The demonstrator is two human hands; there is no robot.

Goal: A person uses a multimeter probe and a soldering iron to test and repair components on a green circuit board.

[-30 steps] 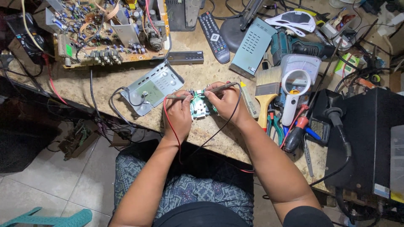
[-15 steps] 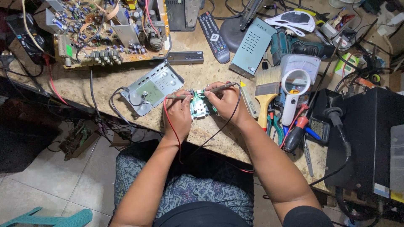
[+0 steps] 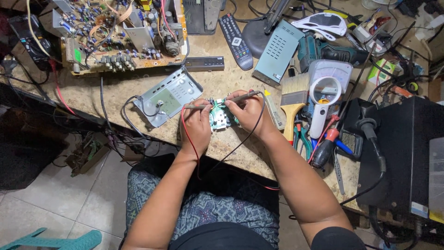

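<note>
A small green circuit board (image 3: 219, 118) lies on the speckled workbench (image 3: 115, 95) between both hands. My left hand (image 3: 198, 125) grips a thin test probe (image 3: 194, 107) with a red lead, its tip on the board's left side. A second probe (image 3: 244, 96), with a black lead, is in my right hand (image 3: 247, 111), its tip at the board's top. Both leads trail down over the bench edge toward my lap.
A grey metal panel (image 3: 169, 96) lies left of the board. Behind are a large populated circuit board (image 3: 122, 34), a remote control (image 3: 235, 33) and a grey vented box (image 3: 279, 51). At the right lie a paintbrush (image 3: 293, 106), a magnifier (image 3: 324, 88), pliers and a black box (image 3: 407, 153).
Both hands stay on the small board with the probes; only tiny shifts of the probe tips show.
</note>
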